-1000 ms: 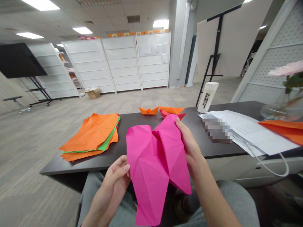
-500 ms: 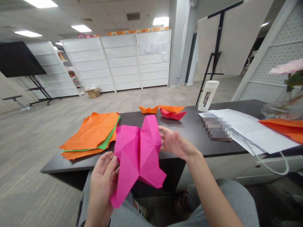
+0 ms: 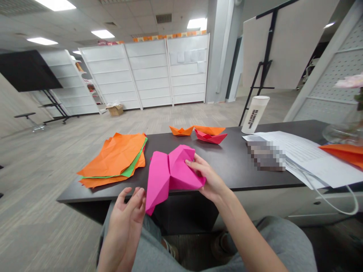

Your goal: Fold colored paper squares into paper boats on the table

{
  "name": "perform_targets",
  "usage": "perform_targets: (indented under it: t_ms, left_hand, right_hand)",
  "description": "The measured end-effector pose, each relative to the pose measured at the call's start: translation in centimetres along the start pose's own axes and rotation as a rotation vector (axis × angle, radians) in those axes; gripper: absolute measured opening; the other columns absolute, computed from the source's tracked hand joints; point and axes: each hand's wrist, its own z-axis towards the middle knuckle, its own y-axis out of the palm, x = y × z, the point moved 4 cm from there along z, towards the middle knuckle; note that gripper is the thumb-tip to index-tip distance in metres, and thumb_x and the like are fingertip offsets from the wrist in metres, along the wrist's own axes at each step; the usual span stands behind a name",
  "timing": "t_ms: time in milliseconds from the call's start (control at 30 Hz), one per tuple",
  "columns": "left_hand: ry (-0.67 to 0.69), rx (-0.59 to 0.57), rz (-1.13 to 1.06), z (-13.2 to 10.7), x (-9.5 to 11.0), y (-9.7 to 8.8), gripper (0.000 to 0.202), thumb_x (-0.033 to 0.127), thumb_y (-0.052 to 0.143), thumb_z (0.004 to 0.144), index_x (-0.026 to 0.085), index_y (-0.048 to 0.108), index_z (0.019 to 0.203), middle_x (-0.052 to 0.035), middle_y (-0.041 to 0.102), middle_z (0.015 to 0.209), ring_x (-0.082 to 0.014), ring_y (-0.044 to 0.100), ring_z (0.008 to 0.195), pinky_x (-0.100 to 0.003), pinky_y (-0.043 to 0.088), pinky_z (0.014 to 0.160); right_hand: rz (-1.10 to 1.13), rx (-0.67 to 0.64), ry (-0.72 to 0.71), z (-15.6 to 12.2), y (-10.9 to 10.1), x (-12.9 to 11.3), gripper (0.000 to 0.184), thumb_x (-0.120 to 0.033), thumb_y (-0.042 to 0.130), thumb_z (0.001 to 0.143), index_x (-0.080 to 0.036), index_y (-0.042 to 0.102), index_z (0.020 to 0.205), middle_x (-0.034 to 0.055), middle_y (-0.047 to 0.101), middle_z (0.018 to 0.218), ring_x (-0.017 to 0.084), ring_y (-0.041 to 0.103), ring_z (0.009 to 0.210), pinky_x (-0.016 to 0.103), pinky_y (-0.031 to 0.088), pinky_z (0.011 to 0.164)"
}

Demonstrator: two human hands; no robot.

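Note:
A creased sheet of pink paper (image 3: 170,170), partly folded with raised flaps, is held over the front edge of the dark table. My right hand (image 3: 208,177) grips its right side, thumb on top and the other fingers mostly hidden beneath. Just left of the paper's lower corner, my left hand (image 3: 129,211) has its fingers loosely curled and apart, holding nothing. Beyond the pink sheet sit two orange paper boats (image 3: 181,131) and a red paper boat (image 3: 210,136).
A stack of orange and green paper (image 3: 116,155) lies at the left of the table (image 3: 227,166). To the right are a white cup (image 3: 255,115), a blurred flat object (image 3: 266,155), printed sheets (image 3: 309,155), a white cable (image 3: 353,204) and an orange folded paper (image 3: 344,153).
My right hand has closed on the pink paper's right side, and my left hand has let go of its left side. The paper has turned and its lower flaps have drawn up.

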Motion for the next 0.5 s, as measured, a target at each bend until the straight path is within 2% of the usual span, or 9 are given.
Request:
perform_targets:
  t_ms: [67, 100, 167, 233, 267, 333, 400, 500]
  left_hand:
    - [0.015, -0.016, -0.011, -0.5, 0.3, 0.2, 0.026, 0.019, 0.075, 0.07, 0.021, 0.058, 0.088, 0.0001, 0.067, 0.083, -0.0168, 0.067, 0.08, -0.029, 0.057, 0.074]
    - [0.055, -0.065, 0.001, -0.9, 0.6, 0.6, 0.026, 0.027, 0.076, 0.071, 0.022, 0.059, 0.09, -0.0013, 0.068, 0.087, -0.0201, 0.067, 0.089, -0.033, 0.057, 0.08]
    - [0.268, -0.174, 0.08, -2.1, 1.4, 1.5, 0.048, 0.041, 0.083, 0.064, 0.023, 0.063, 0.104, -0.0052, 0.066, 0.11, -0.0269, 0.059, 0.115, -0.037, 0.052, 0.096]
    - [0.534, -0.204, 0.219, -3.2, 2.0, 2.2, 0.078, 0.032, 0.095, 0.043, 0.025, 0.062, 0.114, -0.0061, 0.058, 0.132, -0.0303, 0.044, 0.134, -0.035, 0.042, 0.108]
    - [0.617, -0.191, 0.29, -3.6, 2.0, 2.4, 0.081, 0.025, 0.096, 0.04, 0.026, 0.063, 0.114, -0.0058, 0.055, 0.136, -0.0302, 0.041, 0.137, -0.035, 0.039, 0.111]
    - [0.682, -0.123, 0.369, -3.7, 1.9, 2.5, 0.063, 0.017, 0.092, 0.052, 0.025, 0.064, 0.107, -0.0056, 0.061, 0.129, -0.0285, 0.047, 0.133, -0.038, 0.039, 0.112]
    - [0.697, -0.087, 0.344, -3.4, 1.8, 2.6, 0.046, 0.012, 0.085, 0.062, 0.024, 0.065, 0.101, -0.005, 0.068, 0.114, -0.028, 0.057, 0.123, -0.041, 0.044, 0.108]
    - [0.749, -0.073, 0.27, -3.3, 2.4, 3.1, 0.054, 0.006, 0.087, 0.054, 0.022, 0.067, 0.101, -0.0053, 0.072, 0.109, -0.0296, 0.063, 0.116, -0.041, 0.048, 0.103]
  right_hand:
    - [0.048, 0.013, 0.006, -0.2, -0.1, -0.3, 0.028, -0.02, 0.072, 0.079, -0.021, 0.061, 0.104, -0.0077, 0.061, 0.067, 0.003, 0.05, 0.039, 0.01, 0.039, 0.033]
    - [0.067, 0.006, 0.019, -0.3, -0.1, -0.3, 0.027, -0.019, 0.072, 0.079, -0.019, 0.061, 0.104, -0.0072, 0.062, 0.067, 0.003, 0.051, 0.039, 0.01, 0.039, 0.032]
    - [0.101, -0.031, 0.072, -0.4, 0.3, -0.2, 0.024, -0.017, 0.072, 0.079, -0.016, 0.061, 0.1, -0.0057, 0.063, 0.066, 0.004, 0.055, 0.039, 0.009, 0.043, 0.033]
    - [0.137, -0.085, 0.139, -0.7, 0.8, 0.2, 0.02, -0.016, 0.072, 0.079, -0.014, 0.06, 0.093, -0.0043, 0.063, 0.063, 0.006, 0.06, 0.042, 0.008, 0.048, 0.037]
    - [0.154, -0.11, 0.166, -0.9, 1.1, 0.4, 0.018, -0.015, 0.072, 0.079, -0.013, 0.059, 0.091, -0.0038, 0.064, 0.062, 0.007, 0.063, 0.043, 0.009, 0.051, 0.039]
    - [0.178, -0.151, 0.2, -1.3, 1.7, 0.6, 0.017, -0.014, 0.071, 0.08, -0.014, 0.058, 0.09, -0.0025, 0.065, 0.063, 0.01, 0.066, 0.046, 0.011, 0.054, 0.041]
    - [0.189, -0.178, 0.218, -1.8, 2.1, 0.6, 0.017, -0.014, 0.07, 0.081, -0.014, 0.058, 0.092, -0.0015, 0.067, 0.065, 0.012, 0.068, 0.049, 0.013, 0.056, 0.042]
    - [0.184, -0.186, 0.224, -2.3, 2.6, 0.4, 0.017, -0.014, 0.07, 0.081, -0.015, 0.058, 0.093, -0.0023, 0.067, 0.066, 0.011, 0.068, 0.049, 0.013, 0.056, 0.042]
